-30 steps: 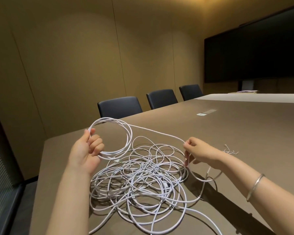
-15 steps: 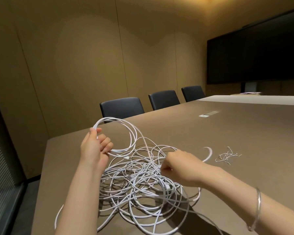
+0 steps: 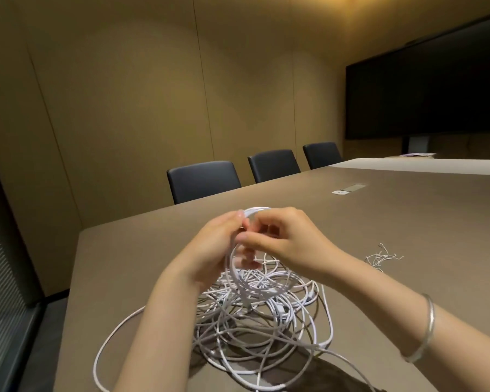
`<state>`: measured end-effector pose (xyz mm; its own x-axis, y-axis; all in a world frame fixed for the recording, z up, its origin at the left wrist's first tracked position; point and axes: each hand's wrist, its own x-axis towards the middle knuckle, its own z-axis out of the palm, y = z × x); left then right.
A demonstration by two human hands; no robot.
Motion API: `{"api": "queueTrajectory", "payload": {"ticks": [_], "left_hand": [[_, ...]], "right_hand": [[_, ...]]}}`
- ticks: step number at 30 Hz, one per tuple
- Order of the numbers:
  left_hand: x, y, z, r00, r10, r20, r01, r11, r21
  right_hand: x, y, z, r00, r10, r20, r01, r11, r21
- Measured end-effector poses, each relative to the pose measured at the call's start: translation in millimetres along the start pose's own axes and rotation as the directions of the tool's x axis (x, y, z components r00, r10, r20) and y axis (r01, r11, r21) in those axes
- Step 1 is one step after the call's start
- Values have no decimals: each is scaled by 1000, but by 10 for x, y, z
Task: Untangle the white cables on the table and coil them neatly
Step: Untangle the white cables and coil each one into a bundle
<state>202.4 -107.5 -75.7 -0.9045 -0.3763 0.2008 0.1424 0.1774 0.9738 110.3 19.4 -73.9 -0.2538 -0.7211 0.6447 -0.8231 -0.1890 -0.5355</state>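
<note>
— Cables (image 3: 255, 315) lie in a tangle on the bench (image 3: 408, 236) just under our hands; our left hand (image 3: 212, 250) grips the small coil (image 3: 239, 267), our right hand (image 3: 287, 239) pinches a strand onto it.

— What could go wrong?

— If we pull the next loop hard, we likely cinch a knot below, or drag the heap toward the edge.

— And the coil?

— With a loose grip, its turns may spring apart.
</note>
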Motion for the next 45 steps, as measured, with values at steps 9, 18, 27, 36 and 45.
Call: {"api": "queueTrajectory", "payload": {"ticks": [9,18,27,36,45], "left_hand": [[94,-12,100,926,-326,192,374,867,-330],[36,-84,-435,926,-353,133,365,748,-554],[61,-120,-367,930,-323,176,367,780,-507],[40,-91,-318,951,-254,173,308,797,-519],[-24,-93,-701,956,-92,-278,-152,655,-740]], "right_hand": [[-2,220,-63,978,136,-155,-135,991,18],[-91,439,-370,946,322,40,-324,937,133],[-68,603,-279,935,269,-233,-268,963,36],[-89,683,-246,921,260,-291,-266,964,19],[-313,924,-250,882,468,-50,-461,880,111]]}}
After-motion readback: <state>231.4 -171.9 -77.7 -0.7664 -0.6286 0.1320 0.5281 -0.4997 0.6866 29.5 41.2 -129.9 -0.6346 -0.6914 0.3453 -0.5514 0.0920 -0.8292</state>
